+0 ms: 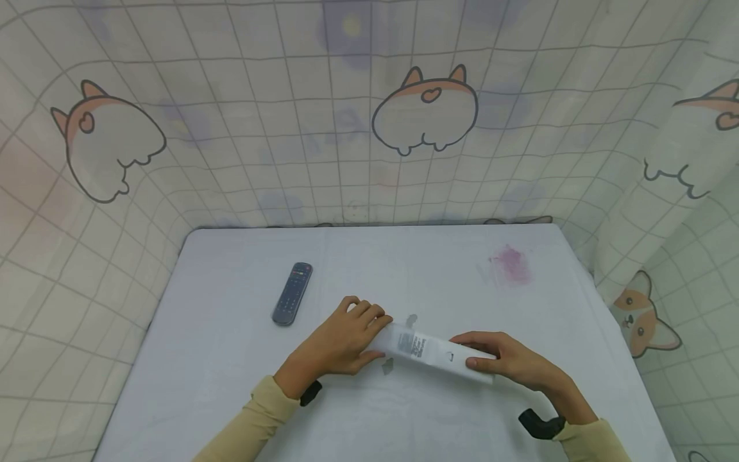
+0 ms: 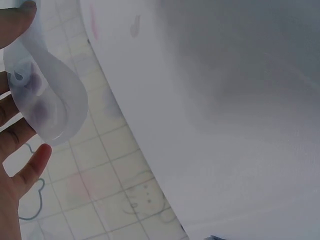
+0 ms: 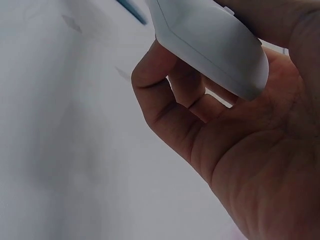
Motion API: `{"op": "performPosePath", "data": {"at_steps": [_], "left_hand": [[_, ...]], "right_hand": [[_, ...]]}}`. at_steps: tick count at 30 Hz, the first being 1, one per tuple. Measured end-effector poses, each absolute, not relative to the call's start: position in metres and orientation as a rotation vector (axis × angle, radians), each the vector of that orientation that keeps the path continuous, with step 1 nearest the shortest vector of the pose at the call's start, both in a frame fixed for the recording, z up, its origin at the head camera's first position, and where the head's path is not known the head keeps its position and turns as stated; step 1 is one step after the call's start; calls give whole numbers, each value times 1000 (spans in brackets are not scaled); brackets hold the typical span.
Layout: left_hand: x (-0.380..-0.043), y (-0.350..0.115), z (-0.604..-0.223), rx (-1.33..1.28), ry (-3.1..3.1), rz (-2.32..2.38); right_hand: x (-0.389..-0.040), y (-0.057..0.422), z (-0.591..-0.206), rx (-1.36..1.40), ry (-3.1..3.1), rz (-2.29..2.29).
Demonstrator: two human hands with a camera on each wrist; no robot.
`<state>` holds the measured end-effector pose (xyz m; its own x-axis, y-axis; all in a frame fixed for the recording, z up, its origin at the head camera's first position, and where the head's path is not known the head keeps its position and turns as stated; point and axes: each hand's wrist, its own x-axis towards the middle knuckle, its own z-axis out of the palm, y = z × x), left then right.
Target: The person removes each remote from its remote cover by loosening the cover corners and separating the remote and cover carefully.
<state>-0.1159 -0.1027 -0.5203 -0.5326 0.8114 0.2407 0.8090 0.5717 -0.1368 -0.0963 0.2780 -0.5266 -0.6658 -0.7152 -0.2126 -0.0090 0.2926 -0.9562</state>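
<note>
Between both hands lies a long white plastic device [image 1: 435, 355] with printed label text on the side facing up. My left hand [image 1: 340, 340] grips its left end, thumb on the near side and fingers over the far side. That end looks rounded and see-through [image 2: 72, 102] in the left wrist view. My right hand [image 1: 514, 361] holds the other end between thumb and curled fingers. In the right wrist view this white end [image 3: 215, 47] is smooth and rounded, with a seam along it. The device's exact kind cannot be told.
A dark remote control [image 1: 292, 294] lies on the white-covered table [image 1: 219, 359] to the left of the hands. A pink stain [image 1: 514, 265] marks the cover at the back right. A grid-patterned curtain [image 1: 277, 128] with cartoon dogs hangs around the table.
</note>
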Motion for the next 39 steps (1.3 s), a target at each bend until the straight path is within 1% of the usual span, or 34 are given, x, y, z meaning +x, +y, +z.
{"op": "performPosePath", "data": {"at_steps": [6,17,39], "left_hand": [[-119,-106,-520,-1349,-2485,-15],[-123,-108,-521,-1480,-2412,-180],[-122,-109,-529,-1370,-2420,-128]], "right_hand": [[-96,275,-523,-629,1934,-1409],[-97,276,-522,-640,1977,-1367],[-96,275,-525,-619,1965,-1375]]}}
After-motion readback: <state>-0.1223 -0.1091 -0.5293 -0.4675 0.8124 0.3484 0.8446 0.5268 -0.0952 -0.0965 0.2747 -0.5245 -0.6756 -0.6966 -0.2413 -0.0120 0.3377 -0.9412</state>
